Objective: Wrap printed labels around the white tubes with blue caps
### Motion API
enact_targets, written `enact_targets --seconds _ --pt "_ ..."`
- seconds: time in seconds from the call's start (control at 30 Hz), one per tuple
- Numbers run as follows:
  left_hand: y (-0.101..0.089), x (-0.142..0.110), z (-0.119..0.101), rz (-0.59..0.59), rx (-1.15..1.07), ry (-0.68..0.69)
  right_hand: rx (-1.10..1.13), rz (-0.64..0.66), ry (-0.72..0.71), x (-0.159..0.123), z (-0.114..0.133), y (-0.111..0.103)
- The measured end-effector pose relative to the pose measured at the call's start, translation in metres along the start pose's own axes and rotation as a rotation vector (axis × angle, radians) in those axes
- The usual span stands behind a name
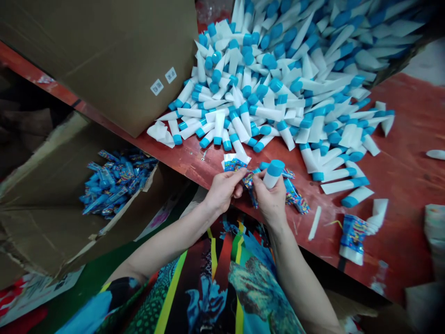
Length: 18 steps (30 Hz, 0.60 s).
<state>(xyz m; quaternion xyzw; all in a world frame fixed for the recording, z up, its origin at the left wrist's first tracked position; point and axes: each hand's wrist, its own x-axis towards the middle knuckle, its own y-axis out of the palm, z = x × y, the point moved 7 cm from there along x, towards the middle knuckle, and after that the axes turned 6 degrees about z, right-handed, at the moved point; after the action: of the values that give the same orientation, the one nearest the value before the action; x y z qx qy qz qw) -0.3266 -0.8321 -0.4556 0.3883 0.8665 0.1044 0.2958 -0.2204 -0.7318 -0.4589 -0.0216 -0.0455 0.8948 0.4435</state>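
My right hand point(273, 202) is wrapped round a white tube with a blue cap point(274, 171), cap end up. Close beside it, my left hand point(224, 188) is closed in a pinch, fingertips on the edge of a blue printed wrapper point(249, 182) between the two hands. How firmly each hand grips the wrapper is partly hidden by the fingers. More printed wrappers point(297, 197) lie on the table to the right of my right hand, and another printed wrapper point(234, 163) lies just beyond my left fingertips.
A large pile of blue-capped white tubes point(243, 93) covers the red table point(392, 157). A tall cardboard box point(114, 55) stands at left. Below the table edge, an open carton point(34, 199) holds wrapped blue pieces point(118, 181). A white strip point(314, 222) and a printed packet point(353, 236) lie at right.
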Motion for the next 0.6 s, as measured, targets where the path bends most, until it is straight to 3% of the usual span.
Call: enact_targets --seconds 0.2,0.33,0.43,0.6 --pt "-0.006 0.003 -0.004 -0.013 -0.041 -0.02 -0.077 -0.034 -0.034 0.003 -0.006 -0.003" --pt "-0.013 0.005 -0.01 -0.042 -0.071 0.018 -0.215 -0.024 -0.015 0.004 -0.011 -0.022" --pt "-0.018 0.006 -0.011 -0.066 -0.074 0.025 -0.215 0.07 -0.041 -0.004 -0.009 -0.033" --pt "-0.018 0.008 -0.007 -0.096 -0.085 0.038 -0.305 0.279 -0.075 -0.025 0.004 -0.023"
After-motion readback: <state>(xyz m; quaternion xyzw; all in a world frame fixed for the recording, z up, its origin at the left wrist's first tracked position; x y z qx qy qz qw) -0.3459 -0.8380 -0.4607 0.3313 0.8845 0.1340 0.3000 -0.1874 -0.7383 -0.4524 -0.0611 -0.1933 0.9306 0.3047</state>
